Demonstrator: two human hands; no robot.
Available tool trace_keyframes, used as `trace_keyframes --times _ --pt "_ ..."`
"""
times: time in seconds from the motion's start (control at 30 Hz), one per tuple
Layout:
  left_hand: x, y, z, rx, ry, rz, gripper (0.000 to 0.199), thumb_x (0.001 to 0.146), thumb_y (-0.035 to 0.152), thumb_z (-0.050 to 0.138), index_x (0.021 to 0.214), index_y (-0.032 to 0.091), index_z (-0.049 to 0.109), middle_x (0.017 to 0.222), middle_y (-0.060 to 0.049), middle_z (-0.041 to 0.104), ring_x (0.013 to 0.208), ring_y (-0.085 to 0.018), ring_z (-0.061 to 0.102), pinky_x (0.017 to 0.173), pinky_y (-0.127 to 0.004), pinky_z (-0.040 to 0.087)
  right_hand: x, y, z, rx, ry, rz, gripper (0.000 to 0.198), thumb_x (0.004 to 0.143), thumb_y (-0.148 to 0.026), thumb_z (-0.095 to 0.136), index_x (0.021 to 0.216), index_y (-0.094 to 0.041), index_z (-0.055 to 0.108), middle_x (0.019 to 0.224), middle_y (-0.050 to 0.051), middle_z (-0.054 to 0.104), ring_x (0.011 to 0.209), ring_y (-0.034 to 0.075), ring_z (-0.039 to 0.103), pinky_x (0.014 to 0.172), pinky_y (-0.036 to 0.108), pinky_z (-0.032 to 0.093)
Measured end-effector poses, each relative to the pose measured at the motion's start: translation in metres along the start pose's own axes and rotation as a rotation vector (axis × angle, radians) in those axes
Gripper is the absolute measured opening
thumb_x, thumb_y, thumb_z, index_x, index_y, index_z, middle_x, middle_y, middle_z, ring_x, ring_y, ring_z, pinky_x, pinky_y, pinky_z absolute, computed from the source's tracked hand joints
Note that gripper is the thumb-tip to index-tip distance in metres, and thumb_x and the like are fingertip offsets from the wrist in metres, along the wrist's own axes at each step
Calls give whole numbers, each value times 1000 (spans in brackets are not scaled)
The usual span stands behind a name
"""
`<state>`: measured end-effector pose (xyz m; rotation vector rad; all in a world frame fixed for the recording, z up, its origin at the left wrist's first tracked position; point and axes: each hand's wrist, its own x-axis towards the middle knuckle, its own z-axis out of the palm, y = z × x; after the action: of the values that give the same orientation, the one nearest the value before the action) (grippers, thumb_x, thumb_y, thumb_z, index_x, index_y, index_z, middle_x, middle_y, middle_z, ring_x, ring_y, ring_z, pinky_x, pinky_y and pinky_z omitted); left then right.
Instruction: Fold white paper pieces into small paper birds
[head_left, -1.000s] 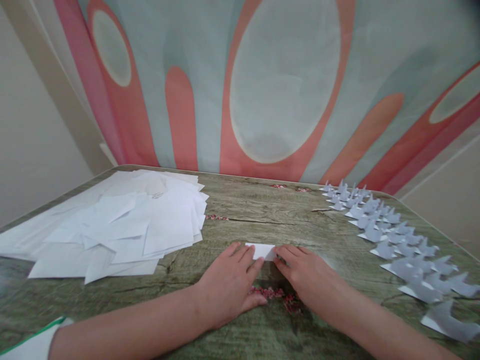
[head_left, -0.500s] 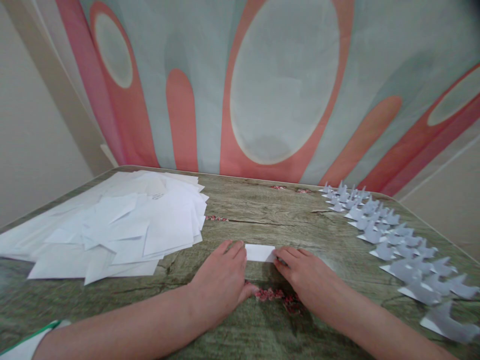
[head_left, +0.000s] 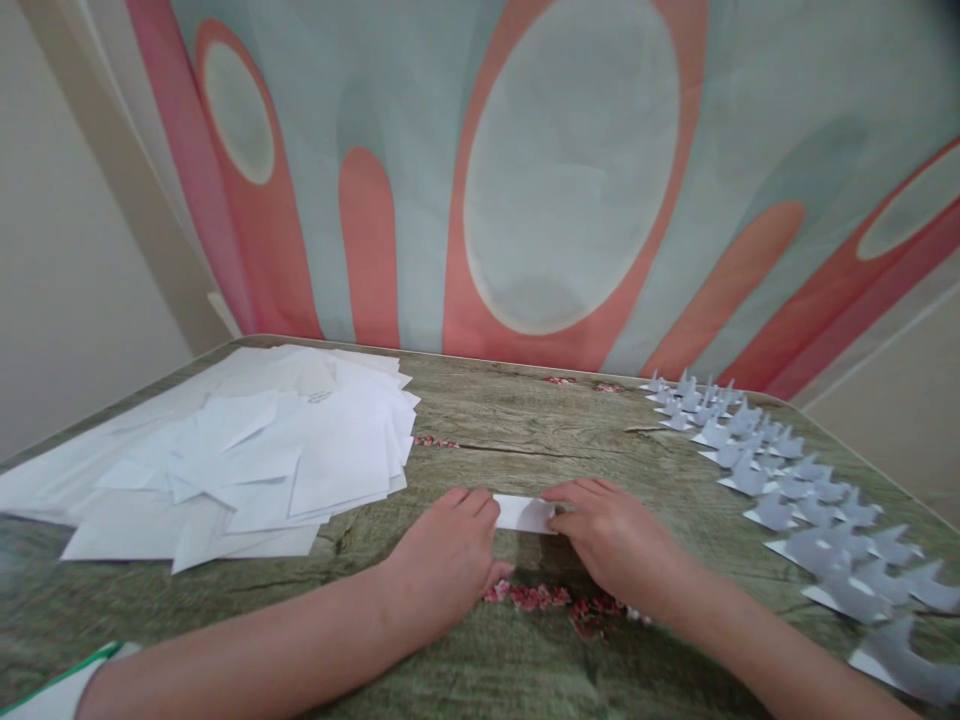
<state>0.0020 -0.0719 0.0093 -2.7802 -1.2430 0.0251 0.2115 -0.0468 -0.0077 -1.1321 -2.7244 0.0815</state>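
Observation:
A small folded strip of white paper (head_left: 523, 513) lies on the table in front of me, between my two hands. My left hand (head_left: 448, 545) holds its left end down, fingers close together and thumb pointing to the right below it. At the other end, my right hand (head_left: 611, 530) pinches the paper's right edge between thumb and fingers, with the index finger over the top corner. The fingers of both hands cover the strip's two ends.
Loose white paper sheets (head_left: 337, 470) lie in a spread pile at left. Along the right side stand several rows of folded white paper figures (head_left: 772, 510). The wood-patterned table (head_left: 510, 410) meets a coloured wall hanging (head_left: 420, 250) at the back.
My right hand's fingers have shifted up and over the strip's right end, and that end now tilts slightly. My left hand has barely moved. The view has shifted slightly.

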Motion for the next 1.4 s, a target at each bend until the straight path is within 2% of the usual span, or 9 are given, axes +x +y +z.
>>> trace_keyframes --times 0.1,0.17,0.43,0.6,0.77,0.83,0.93,1.1,1.4 --pt "1 2 5 8 23 5 28 78 38 58 85 11 61 88 -8 59 89 -23 52 77 -34 39 4 0 9 96 127 81 26 80 -13 50 102 -20 61 106 7 58 97 19 51 85 37 42" --pt "1 2 7 6 38 5 28 79 39 56 84 12 61 86 -8 59 88 -23 52 76 -35 38 6 2 16 174 163 117 29 78 -21 57 106 -18 58 106 9 56 97 20 51 84 38 43" --pt "1 1 5 8 43 12 28 80 38 55 81 11 61 83 -8 59 85 -23 52 74 -35 40 7 10 24 420 164 253 18 70 -24 65 86 -19 59 91 4 55 87 18 52 76 32 43" --pt "3 -7 12 -40 93 30 21 85 29 47 79 13 61 79 -6 59 84 -21 53 74 -36 40 8 9 23 480 148 325 19 67 -27 67 79 -17 56 86 2 53 80 16 52 70 29 42" --pt "4 -13 16 -178 152 -37 11 83 25 51 89 17 55 97 -3 57 90 -18 53 78 -33 40 6 5 24 500 167 365 20 66 -26 66 80 -18 54 79 0 55 73 15 52 64 28 42" --pt "4 -13 16 -212 163 -59 18 82 23 53 99 19 51 104 -3 55 91 -17 52 77 -30 41 6 2 25 526 167 384 19 67 -25 64 82 -19 53 74 -1 56 69 15 51 61 27 41" --pt "6 -14 18 -240 173 -59 28 83 22 51 110 22 46 108 -2 53 94 -17 52 79 -29 41 6 -2 25 580 182 371 12 72 -23 59 82 -19 53 70 -1 56 64 14 51 58 26 40" --pt "8 -20 26 -232 211 -41 26 84 24 49 110 23 47 106 -2 54 92 -18 52 77 -31 41 5 -6 27 634 202 322 4 78 -20 51 81 -19 52 70 -1 56 63 13 50 58 25 40" --pt "9 -23 29 -240 246 -18 22 85 23 48 107 23 50 105 -2 54 91 -17 53 75 -30 42 4 -12 24 638 238 124 22 78 -14 51 99 -21 52 91 3 54 80 15 51 70 28 42"
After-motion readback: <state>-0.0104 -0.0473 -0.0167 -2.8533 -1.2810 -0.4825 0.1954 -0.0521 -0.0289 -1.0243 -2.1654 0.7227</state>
